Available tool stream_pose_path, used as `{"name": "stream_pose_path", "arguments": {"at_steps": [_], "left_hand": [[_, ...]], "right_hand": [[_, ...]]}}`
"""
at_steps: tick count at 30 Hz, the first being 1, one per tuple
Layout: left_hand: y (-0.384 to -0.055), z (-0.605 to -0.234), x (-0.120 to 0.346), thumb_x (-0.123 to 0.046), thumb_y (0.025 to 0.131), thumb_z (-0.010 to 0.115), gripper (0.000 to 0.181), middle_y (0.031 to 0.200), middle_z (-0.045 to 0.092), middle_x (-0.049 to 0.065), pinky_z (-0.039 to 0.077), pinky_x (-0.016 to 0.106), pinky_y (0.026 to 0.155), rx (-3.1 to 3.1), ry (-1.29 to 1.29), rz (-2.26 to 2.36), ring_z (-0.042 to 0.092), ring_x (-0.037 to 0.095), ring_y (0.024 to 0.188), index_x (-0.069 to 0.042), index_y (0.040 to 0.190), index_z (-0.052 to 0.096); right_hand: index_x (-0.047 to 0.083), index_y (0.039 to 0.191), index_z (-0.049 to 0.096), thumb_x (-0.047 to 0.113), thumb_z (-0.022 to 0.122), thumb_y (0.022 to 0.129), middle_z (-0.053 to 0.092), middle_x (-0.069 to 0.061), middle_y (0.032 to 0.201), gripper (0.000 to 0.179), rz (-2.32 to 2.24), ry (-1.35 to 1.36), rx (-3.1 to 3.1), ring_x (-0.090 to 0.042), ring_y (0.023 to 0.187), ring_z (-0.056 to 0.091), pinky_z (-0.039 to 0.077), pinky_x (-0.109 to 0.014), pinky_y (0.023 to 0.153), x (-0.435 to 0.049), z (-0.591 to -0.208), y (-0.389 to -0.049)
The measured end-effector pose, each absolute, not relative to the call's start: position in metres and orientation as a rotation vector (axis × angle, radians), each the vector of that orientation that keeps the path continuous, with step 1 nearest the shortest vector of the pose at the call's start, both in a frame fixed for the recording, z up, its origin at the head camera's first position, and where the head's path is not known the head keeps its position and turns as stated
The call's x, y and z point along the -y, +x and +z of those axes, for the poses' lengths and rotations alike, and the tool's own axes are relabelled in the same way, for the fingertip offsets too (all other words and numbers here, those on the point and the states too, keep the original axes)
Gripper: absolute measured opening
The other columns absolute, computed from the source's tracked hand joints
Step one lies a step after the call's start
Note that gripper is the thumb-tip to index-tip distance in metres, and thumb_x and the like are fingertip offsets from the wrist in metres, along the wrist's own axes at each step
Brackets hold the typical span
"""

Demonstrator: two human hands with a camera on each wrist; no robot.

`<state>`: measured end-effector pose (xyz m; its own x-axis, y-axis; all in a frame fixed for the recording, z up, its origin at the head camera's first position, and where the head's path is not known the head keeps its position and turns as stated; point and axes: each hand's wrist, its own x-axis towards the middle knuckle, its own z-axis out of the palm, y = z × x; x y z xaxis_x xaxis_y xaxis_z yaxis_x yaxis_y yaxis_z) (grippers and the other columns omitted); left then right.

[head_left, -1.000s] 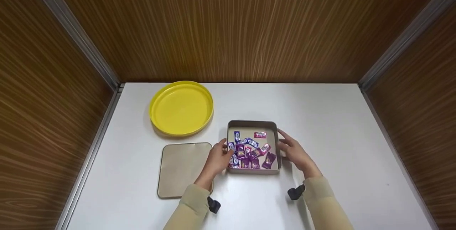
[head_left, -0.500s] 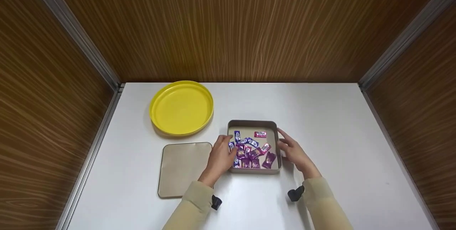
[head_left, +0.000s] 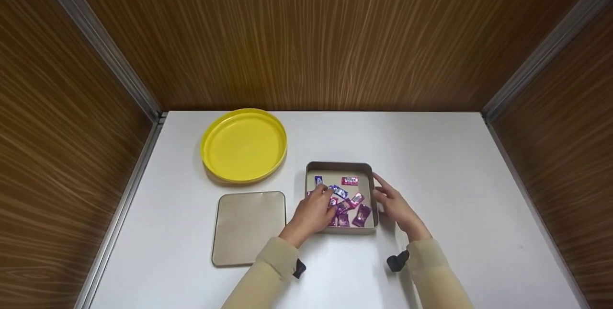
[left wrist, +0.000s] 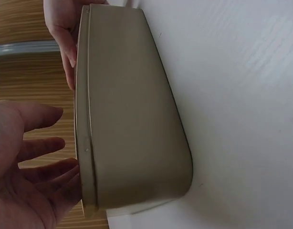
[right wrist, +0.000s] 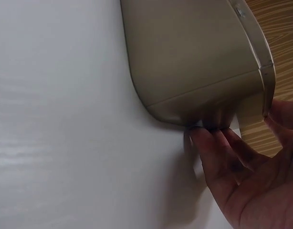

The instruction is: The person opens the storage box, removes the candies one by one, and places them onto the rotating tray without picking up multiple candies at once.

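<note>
Now the left hand (head_left: 311, 211) has shifted rightward, from the left wall of the square metal box (head_left: 352, 231) to over the wrapped candies (head_left: 344, 205) inside, covering several on the left. This suggests the candies are the present concern, while the box seems to need only steadying. The left wrist view shows the left thumb and fingers spread apart; I cannot tell whether those behind the rim touch a candy. The right hand (head_left: 396, 203) stays at the right wall, its fingers slightly apart and touching the outside, not clamped.

The box rests on the counter (head_left: 455, 165), right of its lid (head_left: 244, 230) and nearer than the yellow round tray (head_left: 244, 146). Its opening faces up; being almost square, it has no clear long axis. Among the candies, the far-right pink one lies left to right, while the large purple one by the right wall slants from near left to far right.
</note>
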<state>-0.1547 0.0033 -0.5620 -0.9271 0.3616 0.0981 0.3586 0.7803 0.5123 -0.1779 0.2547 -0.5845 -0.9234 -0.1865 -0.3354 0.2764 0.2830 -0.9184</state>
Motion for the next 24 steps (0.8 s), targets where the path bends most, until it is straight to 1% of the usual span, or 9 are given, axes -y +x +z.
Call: {"name": "stream_pose_path", "arguments": {"at_steps": [4,8,12,15,18,24], "left_hand": [[-0.156,-0.565,-0.011,-0.021,0.090,0.070,0.042,0.125,0.057,0.020,0.055,0.044,0.085,-2.974,0.617,0.682,0.062,0.033,0.106,-0.001,0.126,0.062],[-0.157,-0.569,-0.016,-0.022,0.087,0.072,0.040,0.124,0.057,0.022,0.053,0.043,0.089,-2.995,0.663,0.522,0.059,0.034,0.108,0.001,0.119,0.066],[-0.159,-0.575,-0.019,-0.016,0.083,0.073,0.033,0.122,0.059,0.022,0.052,0.042,0.090,-2.999,0.670,0.401,0.058,0.035,0.108,0.001,0.112,0.069],[-0.160,-0.579,-0.019,-0.008,0.082,0.072,0.027,0.119,0.060,0.021,0.054,0.041,0.087,-3.004,0.672,0.341,0.059,0.034,0.105,-0.002,0.109,0.071],[-0.161,-0.581,-0.019,-0.002,0.082,0.069,0.023,0.111,0.063,0.019,0.055,0.041,0.083,-3.019,0.694,0.294,0.061,0.032,0.100,-0.003,0.105,0.072],[-0.161,-0.582,-0.020,-0.002,0.085,0.066,0.014,0.097,0.067,0.015,0.056,0.039,0.074,-3.060,0.738,0.244,0.064,0.028,0.087,-0.005,0.097,0.073]], "right_hand": [[0.018,0.158,0.020,0.012,0.041,0.105,0.032,-0.032,0.149,0.056,-1.682,0.052,-2.163,-0.050,0.135,0.033,0.036,-0.063,0.100,-0.251,-0.571,-0.173],[0.014,0.157,0.020,0.013,0.042,0.105,0.034,-0.032,0.146,0.056,-1.674,0.007,-2.172,-0.049,0.133,0.035,0.032,-0.063,0.104,-0.249,-0.560,-0.169],[0.014,0.157,0.022,0.014,0.043,0.105,0.036,-0.032,0.146,0.056,-1.657,0.007,-2.193,-0.049,0.133,0.037,0.032,-0.063,0.104,-0.248,-0.557,-0.168],[0.014,0.157,0.022,0.013,0.043,0.105,0.035,-0.032,0.147,0.056,-1.652,0.010,-2.195,-0.049,0.133,0.036,0.034,-0.062,0.103,-0.248,-0.556,-0.168],[0.014,0.157,0.022,0.013,0.044,0.105,0.034,-0.032,0.147,0.057,-1.656,0.006,-2.190,-0.049,0.133,0.036,0.035,-0.062,0.102,-0.248,-0.558,-0.170],[0.016,0.157,0.020,0.012,0.043,0.105,0.034,-0.032,0.146,0.057,-1.668,0.018,-2.174,-0.050,0.132,0.037,0.038,-0.063,0.100,-0.254,-0.574,-0.176]]}}
